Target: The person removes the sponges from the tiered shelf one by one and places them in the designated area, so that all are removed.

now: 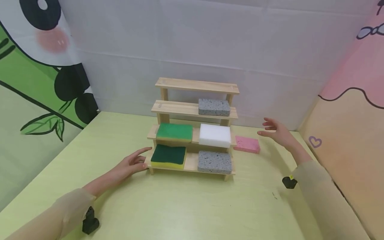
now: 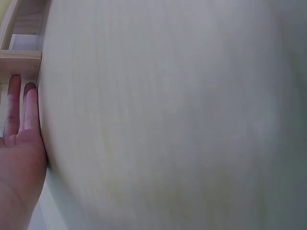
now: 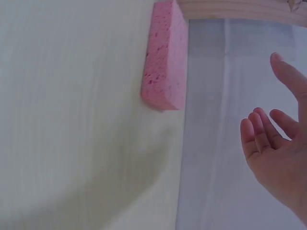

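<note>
A stepped wooden shelf (image 1: 177, 107) stands on the table. My left hand (image 1: 130, 163) is at the left end of its lowest step, fingers extended; in the left wrist view the fingertips reach the wood. On that step lie a dark green and yellow sponge (image 1: 168, 156) and a grey speckled block (image 1: 214, 162). One step up are a green sponge (image 1: 174, 132) and a white sponge (image 1: 215, 135). Another grey block (image 1: 214, 107) sits on the third step. My right hand (image 1: 277, 133) hovers with loosely bent fingers, holding nothing, right of a pink sponge (image 1: 247, 144) on the table.
The top step (image 1: 196, 85) of the shelf shows bare wood. A white cloth wall (image 1: 210, 43) stands behind the shelf. Painted panels flank the table (image 1: 186, 206), green at left and a pink and peach one (image 1: 354, 133) at right.
</note>
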{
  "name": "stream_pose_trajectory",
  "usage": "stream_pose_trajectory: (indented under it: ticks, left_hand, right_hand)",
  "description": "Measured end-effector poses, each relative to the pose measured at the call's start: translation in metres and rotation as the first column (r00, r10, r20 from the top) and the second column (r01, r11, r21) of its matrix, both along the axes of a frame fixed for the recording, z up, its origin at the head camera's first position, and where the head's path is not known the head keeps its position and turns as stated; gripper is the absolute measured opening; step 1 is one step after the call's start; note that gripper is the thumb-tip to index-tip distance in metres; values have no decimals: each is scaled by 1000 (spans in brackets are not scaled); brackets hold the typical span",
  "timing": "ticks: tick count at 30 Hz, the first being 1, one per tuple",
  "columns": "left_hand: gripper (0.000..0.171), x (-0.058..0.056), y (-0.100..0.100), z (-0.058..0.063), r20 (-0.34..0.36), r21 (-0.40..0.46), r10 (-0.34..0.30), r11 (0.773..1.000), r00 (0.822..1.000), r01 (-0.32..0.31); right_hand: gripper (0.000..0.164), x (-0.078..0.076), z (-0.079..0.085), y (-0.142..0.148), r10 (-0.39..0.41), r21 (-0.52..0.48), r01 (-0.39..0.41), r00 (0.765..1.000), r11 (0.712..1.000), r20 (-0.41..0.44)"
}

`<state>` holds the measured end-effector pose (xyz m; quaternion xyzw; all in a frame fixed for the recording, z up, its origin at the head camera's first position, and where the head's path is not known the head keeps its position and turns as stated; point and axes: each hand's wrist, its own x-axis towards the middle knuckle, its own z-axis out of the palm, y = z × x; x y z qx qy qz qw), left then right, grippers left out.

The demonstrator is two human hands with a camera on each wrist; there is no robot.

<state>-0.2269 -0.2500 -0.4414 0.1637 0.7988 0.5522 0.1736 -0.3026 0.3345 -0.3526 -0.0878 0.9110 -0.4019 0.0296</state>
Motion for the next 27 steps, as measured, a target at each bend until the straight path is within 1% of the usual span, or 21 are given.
stream_pose_trajectory:
  ticks: [3,6,11,14,20,24,27]
  left_hand:
    - [64,0,-1,-1,-2,3,-3,1000,1000,3]
    - [64,0,-1,-1,0,6,-6,1000,1000,6]
    - [64,0,0,-1,0,3,-10,1000,1000,10]
    - [64,1,1,0,1,5,-13,1000,1000,13]
    - [64,1,1,1,12,8,-15,1000,1000,15]
    - [64,1,1,1,14,4,-13,1000,1000,13]
    - [64,1,1,1,13,-1,-11,1000,1000,11]
  right_hand:
    - [79,-4,16,-12,-13,-35,11,999,999,-49]
    - [74,-5,30,-25,-15,-48,10,995,999,-97]
    - [63,-5,44,-46,17,-53,-29,978,998,-206]
    - [57,-4,49,-60,23,-90,-48,964,995,-264]
    - [53,-6,55,-86,19,-159,-76,943,984,-333]
    - [53,-8,56,-99,29,-200,-106,935,974,-353]
    - [53,-10,55,-107,43,-221,-127,936,967,-350]
